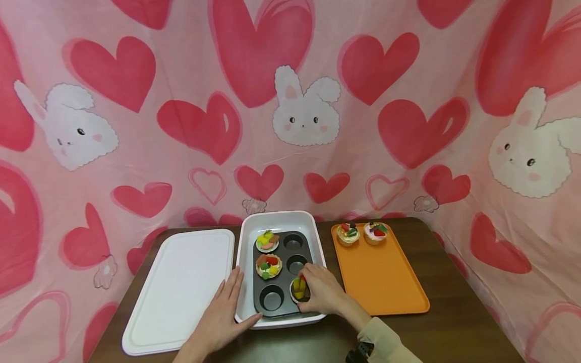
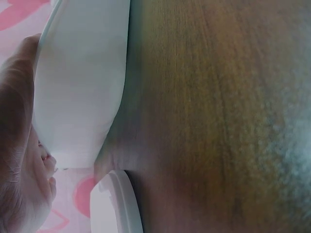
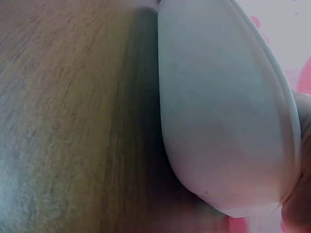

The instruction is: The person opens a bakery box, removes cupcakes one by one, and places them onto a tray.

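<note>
A dark muffin pan point(image 1: 284, 267) lies inside a white tub point(image 1: 281, 218). My right hand point(image 1: 323, 290) pinches a fruit tart point(image 1: 298, 288) at the pan's front right cup; the fingers cover its right side. Two more fruit tarts sit in the left column, one point(image 1: 268, 241) in the back cup and another point(image 1: 269, 266) in the middle cup. The tub's front left corner is touched by my left hand point(image 1: 222, 312), its fingers straight along the rim and thumb spread over the front edge. In both wrist views the tub's outer wall point(image 2: 80, 87) fills much of the picture.
To the left of the tub lies a white board point(image 1: 181, 287). On the right an orange tray point(image 1: 381, 282) bears two fruit tarts point(image 1: 348, 234) at its back edge. Behind the brown table point(image 1: 454, 312) hangs a pink curtain point(image 1: 363, 151) with hearts and rabbits.
</note>
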`<state>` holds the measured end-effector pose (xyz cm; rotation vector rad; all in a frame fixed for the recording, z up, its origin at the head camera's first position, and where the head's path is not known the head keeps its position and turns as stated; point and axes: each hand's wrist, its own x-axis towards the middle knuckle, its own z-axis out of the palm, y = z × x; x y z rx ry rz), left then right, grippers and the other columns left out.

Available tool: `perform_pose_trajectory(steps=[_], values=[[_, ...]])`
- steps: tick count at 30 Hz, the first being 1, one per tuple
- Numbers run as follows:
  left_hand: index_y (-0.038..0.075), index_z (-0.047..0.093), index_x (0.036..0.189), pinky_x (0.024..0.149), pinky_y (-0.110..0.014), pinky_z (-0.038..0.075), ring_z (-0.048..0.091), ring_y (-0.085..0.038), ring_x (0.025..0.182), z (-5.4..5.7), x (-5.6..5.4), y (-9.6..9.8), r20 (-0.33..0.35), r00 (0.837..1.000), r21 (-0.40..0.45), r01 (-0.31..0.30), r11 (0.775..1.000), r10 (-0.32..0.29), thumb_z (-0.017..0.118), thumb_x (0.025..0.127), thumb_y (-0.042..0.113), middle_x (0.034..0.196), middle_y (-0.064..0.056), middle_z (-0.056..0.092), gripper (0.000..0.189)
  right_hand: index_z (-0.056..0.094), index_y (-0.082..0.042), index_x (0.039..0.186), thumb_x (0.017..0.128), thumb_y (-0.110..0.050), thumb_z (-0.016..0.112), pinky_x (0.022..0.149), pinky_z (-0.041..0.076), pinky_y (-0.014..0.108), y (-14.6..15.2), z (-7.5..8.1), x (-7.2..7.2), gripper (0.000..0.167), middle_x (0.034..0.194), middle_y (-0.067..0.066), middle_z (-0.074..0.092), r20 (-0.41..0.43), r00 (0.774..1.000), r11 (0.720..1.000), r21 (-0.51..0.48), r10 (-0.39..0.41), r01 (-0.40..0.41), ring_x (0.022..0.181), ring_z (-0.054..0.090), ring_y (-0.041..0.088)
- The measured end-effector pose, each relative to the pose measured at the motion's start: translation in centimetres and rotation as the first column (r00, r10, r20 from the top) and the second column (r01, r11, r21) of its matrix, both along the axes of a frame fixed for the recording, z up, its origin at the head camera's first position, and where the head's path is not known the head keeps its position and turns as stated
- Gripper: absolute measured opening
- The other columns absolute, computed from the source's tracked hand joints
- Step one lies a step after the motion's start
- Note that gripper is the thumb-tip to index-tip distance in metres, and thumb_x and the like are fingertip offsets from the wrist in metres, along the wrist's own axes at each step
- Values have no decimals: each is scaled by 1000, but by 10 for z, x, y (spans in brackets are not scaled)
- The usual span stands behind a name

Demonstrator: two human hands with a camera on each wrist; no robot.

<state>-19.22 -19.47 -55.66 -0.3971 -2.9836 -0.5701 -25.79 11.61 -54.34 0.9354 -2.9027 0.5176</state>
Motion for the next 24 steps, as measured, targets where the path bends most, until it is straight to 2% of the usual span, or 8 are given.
perform_pose_trajectory(steps=[6,11,24], values=[[1,33,171,136,-60,33,38,-40,165,-1,1,0,-2,1000,2,-3,1000,3,73,88,80,182,-18,28,122,69,-13,120,76,-50,93,88,53,27,0,0,4,62,107,-7,58,-18,1000,1000,-15,-7,7,98,53,10],[1,33,171,136,-60,32,36,-39,167,0,1,1,11,1000,6,-7,1000,7,72,88,80,183,-17,26,122,67,-14,122,75,-48,94,85,54,25,1,-1,5,63,109,-7,58,-11,1000,998,-65,-18,17,98,53,9],[2,32,172,136,-60,31,35,-38,167,1,1,2,34,999,0,-15,1000,14,70,87,82,183,-17,25,123,67,-14,124,75,-44,96,90,60,27,4,-4,6,65,113,-7,60,-8,1000,988,-155,-12,10,101,56,8]])
